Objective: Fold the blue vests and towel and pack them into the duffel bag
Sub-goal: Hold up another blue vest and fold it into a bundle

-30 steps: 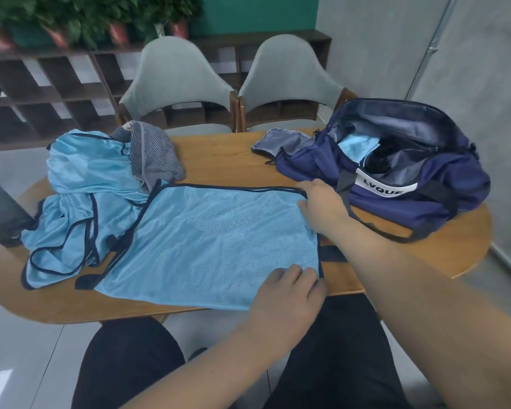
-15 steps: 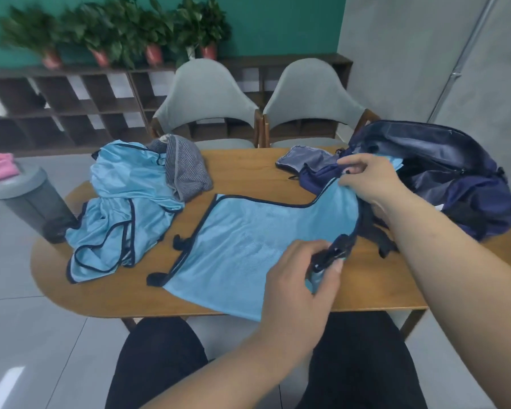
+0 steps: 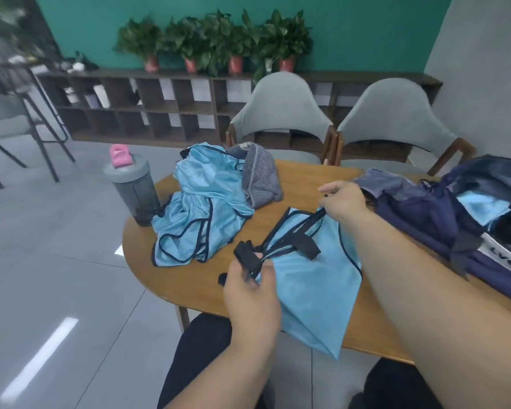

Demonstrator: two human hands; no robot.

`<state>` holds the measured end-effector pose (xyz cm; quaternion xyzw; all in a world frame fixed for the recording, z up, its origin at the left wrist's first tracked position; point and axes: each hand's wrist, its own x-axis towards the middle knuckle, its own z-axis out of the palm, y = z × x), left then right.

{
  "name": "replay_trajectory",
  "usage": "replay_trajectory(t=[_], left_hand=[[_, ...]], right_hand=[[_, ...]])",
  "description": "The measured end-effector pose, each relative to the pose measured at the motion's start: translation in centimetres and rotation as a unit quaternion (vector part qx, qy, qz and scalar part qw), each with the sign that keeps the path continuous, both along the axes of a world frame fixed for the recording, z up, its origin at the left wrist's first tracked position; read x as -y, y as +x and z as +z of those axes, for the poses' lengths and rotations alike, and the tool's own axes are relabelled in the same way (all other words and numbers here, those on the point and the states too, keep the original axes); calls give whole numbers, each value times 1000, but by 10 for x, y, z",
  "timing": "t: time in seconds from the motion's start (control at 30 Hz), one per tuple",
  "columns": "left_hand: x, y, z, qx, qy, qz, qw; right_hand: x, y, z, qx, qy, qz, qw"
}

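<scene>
The navy-trimmed light-blue fabric vest (image 3: 313,284) looks light and limp. The left hand (image 3: 248,293) pinches its dark straps (image 3: 304,246) at 8 o'clock; the right hand (image 3: 342,202) pinches its trim at 12 o'clock.

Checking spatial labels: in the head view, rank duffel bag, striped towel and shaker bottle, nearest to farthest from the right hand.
1. duffel bag, just right of the right hand, which grips the blue vest.
2. striped towel, to its left and farther back.
3. shaker bottle, farthest left.

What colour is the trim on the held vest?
Dark navy, edging the light blue vest; the head view shows it.
</scene>
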<state>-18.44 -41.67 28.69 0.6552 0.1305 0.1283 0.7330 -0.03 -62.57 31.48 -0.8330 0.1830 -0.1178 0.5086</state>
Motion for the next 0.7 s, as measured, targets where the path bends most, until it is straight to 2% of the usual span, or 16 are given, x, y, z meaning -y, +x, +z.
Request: replay_trajectory(t=[0.1, 0.17, 0.27, 0.33, 0.5, 0.6, 0.7], left_hand=[[-24, 14, -26, -69, 34, 39, 996], [-35, 22, -37, -93, 49, 49, 993], [-44, 32, -41, -81, 73, 39, 993], [-45, 42, -41, -68, 93, 25, 993], [-40, 86, -44, -40, 174, -61, 982], [-32, 115, -46, 0, 243, -109, 964], [-24, 139, -46, 48, 298, -136, 944]], right_hand=[[-21, 6, -31, -38, -1, 47, 998], [-23, 0, -52, -16, -40, 81, 996], [-15, -18, -68, 39, -127, 115, 984], [-7, -31, -74, 50, -150, 120, 980], [16, -72, -80, 59, -188, 57, 979], [29, -98, -77, 33, -193, -7, 981], [47, -115, -66, 44, -217, -39, 974]])
